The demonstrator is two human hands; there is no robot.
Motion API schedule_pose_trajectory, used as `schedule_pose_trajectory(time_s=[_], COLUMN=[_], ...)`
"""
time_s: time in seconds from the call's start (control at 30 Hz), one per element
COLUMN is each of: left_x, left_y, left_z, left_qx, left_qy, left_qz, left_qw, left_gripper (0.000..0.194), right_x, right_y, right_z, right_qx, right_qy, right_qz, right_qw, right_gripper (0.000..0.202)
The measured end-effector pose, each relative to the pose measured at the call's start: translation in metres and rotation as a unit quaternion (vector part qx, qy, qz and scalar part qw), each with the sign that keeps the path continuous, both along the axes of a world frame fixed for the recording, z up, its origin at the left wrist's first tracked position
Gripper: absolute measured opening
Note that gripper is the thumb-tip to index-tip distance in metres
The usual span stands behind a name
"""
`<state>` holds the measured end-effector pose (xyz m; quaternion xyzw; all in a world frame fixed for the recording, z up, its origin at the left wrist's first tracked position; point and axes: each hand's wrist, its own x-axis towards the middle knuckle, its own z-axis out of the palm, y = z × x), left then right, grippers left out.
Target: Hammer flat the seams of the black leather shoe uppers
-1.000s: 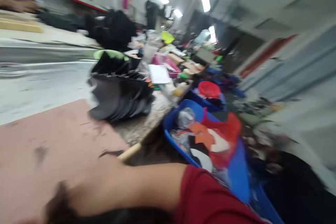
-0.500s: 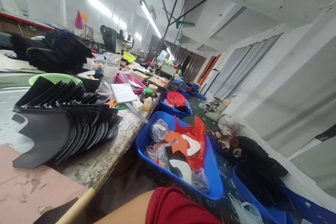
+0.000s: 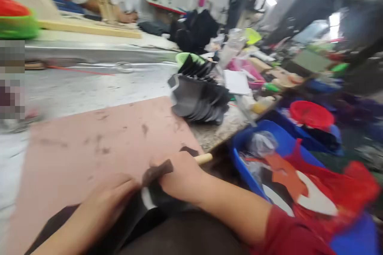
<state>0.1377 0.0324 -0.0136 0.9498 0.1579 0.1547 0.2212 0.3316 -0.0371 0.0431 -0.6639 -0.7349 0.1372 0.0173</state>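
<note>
Low in the head view, a dark, flexible piece point(image 3: 163, 193) is in my right hand point(image 3: 182, 175), whose fingers wrap round its folded edge. A pale wooden stick point(image 3: 204, 158) shows just beyond that hand, beside the table edge. My left hand point(image 3: 116, 193) presses on the dark material to the left, its fingers close together and blurred. Both hands are over the near part of a pink sheet point(image 3: 101, 135) with dark smudges. A fanned stack of black cut pieces point(image 3: 199, 97) stands past the sheet's far right corner.
Right of the table, a blue tub point(image 3: 245, 167) holds orange, white and red scraps. A red basin point(image 3: 311, 114) sits behind it. An open notebook point(image 3: 236, 82) and a pink basket point(image 3: 254, 72) lie beyond the stack. Across the table is another person point(image 3: 125, 0).
The view has swung left and down. Both my hands, the dark piece and more of the pink sheet are now in view; before, only my right arm and sleeve showed.
</note>
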Motion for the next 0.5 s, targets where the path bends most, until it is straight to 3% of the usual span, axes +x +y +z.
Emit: schedule_pose_trajectory(time_s=[0.2, 0.5], left_x=[-0.004, -0.013], left_y=[-0.006, -0.003], left_z=[0.013, 0.012], left_qx=[-0.012, -0.061], left_qy=[0.065, 0.074], left_qz=[0.007, -0.008], left_qw=[0.998, 0.995], left_gripper=[0.034, 0.036], right_x=[-0.012, -0.023], right_y=[-0.006, -0.005], right_z=[0.006, 0.010], right_qx=[-0.001, -0.010], right_qy=[-0.042, -0.070], right_qz=[0.010, 0.033], right_qw=[0.999, 0.997], right_gripper=[0.020, 0.016])
